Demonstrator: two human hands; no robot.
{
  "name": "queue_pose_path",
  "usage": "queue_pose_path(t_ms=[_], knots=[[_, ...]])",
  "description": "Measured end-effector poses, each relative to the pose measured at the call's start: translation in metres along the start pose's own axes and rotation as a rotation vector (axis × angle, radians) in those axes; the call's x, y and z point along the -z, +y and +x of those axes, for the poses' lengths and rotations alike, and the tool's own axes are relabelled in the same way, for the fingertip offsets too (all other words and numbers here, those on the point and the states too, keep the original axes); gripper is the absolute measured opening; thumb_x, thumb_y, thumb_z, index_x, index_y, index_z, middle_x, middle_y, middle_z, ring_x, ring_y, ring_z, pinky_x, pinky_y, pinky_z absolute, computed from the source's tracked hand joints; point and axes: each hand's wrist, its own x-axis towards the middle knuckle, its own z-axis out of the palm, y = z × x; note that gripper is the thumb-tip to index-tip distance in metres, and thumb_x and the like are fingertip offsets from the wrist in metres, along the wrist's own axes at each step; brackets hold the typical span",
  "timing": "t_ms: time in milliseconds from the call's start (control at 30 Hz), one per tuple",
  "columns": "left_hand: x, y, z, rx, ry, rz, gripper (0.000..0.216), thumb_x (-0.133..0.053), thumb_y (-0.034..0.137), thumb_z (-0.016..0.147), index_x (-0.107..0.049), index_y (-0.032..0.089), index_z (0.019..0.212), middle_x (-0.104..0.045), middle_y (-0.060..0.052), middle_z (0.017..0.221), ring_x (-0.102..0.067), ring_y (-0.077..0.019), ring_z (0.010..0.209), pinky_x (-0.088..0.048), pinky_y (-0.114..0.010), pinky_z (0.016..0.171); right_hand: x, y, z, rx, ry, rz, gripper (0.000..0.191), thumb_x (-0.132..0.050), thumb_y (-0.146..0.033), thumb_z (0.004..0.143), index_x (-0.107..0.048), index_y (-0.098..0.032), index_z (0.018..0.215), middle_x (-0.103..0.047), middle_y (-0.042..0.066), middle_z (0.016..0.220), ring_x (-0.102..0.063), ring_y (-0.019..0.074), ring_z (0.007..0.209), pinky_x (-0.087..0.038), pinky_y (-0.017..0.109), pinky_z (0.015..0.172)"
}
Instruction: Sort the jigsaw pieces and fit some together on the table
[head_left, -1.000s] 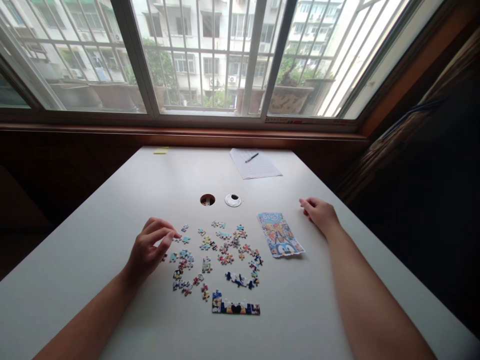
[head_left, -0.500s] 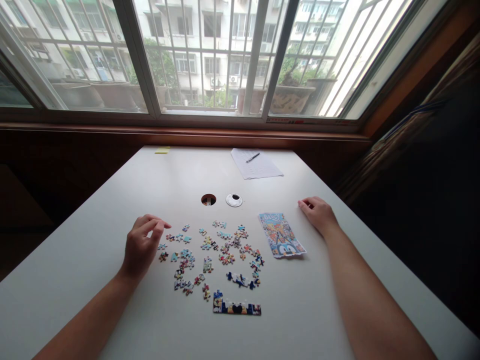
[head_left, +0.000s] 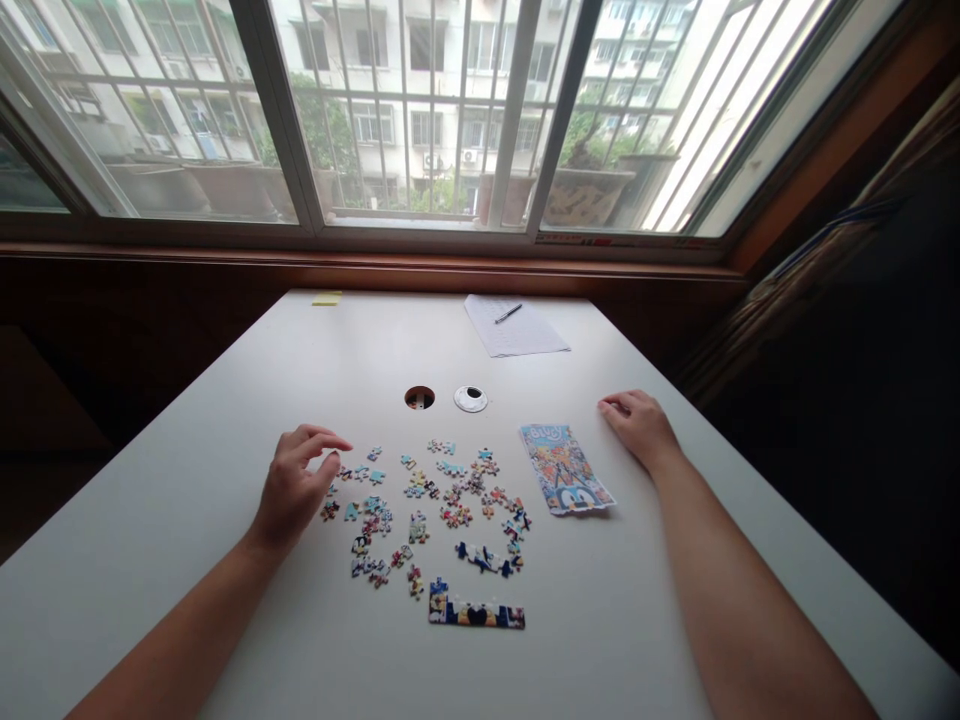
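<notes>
Near the far edge of the tabletop (head_left: 367, 345) lies paper (head_left: 517, 338), a pen (head_left: 508, 314) (at a slant) on top; yellow slips (head_left: 327, 298) sit by the far left corner. Beyond that edge is a window (head_left: 427, 130), plant pots (head_left: 589, 197) outside.

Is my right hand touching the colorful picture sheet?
No, white tabletop shows between the right hand and the picture sheet.
</notes>
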Motion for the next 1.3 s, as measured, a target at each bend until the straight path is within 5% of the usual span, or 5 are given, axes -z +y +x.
queue_pose_path(t_ms=[400, 1300], knots=[[-0.009, 0.001, -0.006, -0.175, -0.309, 0.126, 0.011, -0.07, 0.032, 0.089, -0.078, 0.032, 0.097, -0.061, -0.005, 0.121, -0.046, -0.0299, 0.115, -0.047, -0.047, 0.098, 0.0, -0.001, 0.001, -0.01, -0.006, 0.017, 0.022, -0.058, -0.036, 0.085, -0.075, -0.023, 0.088, -0.069, 0.008, 0.094, -0.064, 0.0263, 0.09, -0.05, 0.043, 0.094], [-0.009, -0.001, -0.003, -0.149, -0.293, 0.036, 0.018, -0.065, 0.041, 0.094, -0.079, 0.029, 0.092, -0.067, -0.006, 0.11, -0.048, -0.0276, 0.11, -0.045, -0.042, 0.094, 0.001, -0.002, 0.0, -0.014, -0.002, 0.026, 0.021, -0.058, -0.035, 0.084, -0.075, -0.023, 0.088, -0.068, 0.007, 0.094, -0.065, 0.0257, 0.091, -0.05, 0.042, 0.095]])
